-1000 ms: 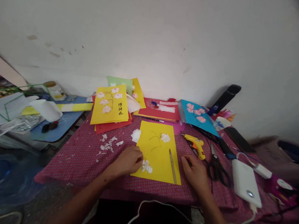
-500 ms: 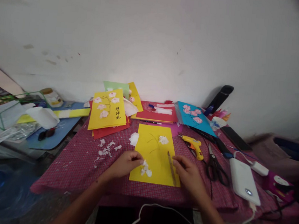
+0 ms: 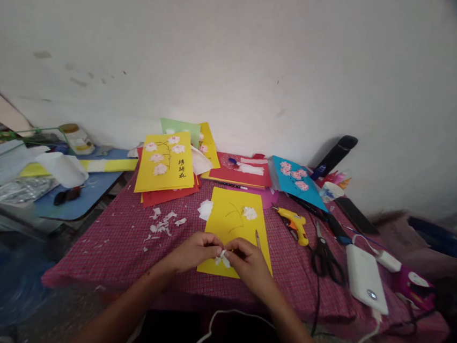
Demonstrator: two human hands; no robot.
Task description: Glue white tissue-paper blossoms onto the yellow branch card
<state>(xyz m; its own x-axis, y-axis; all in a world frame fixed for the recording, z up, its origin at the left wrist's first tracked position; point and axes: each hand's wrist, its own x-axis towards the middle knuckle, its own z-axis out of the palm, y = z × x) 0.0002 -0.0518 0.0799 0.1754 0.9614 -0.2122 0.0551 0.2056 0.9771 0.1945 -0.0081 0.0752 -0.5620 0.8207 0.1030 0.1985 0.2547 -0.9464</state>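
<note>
A yellow card (image 3: 235,222) lies on the red checked cloth (image 3: 125,237) in front of me, with thin drawn stems and a white paper flower (image 3: 250,213) near its top. My left hand (image 3: 195,250) and my right hand (image 3: 247,259) meet over the card's near edge. Both pinch a small piece of white tissue paper (image 3: 222,256) between their fingertips. A thin stick (image 3: 258,238) lies on the card just behind my right hand. Another wad of white tissue (image 3: 205,209) sits beside the card's left edge, and white paper scraps (image 3: 162,223) are scattered further left.
Finished flower cards, yellow (image 3: 167,161), red (image 3: 241,168) and blue (image 3: 297,179), lie at the back by the wall. A yellow glue gun (image 3: 296,222), black scissors (image 3: 323,253) and a white power bank (image 3: 365,278) lie to the right. A cluttered blue board (image 3: 72,199) stands to the left.
My right hand has moved left from the card's right edge onto the card and joined my left hand on the white tissue piece. The view has shifted slightly.
</note>
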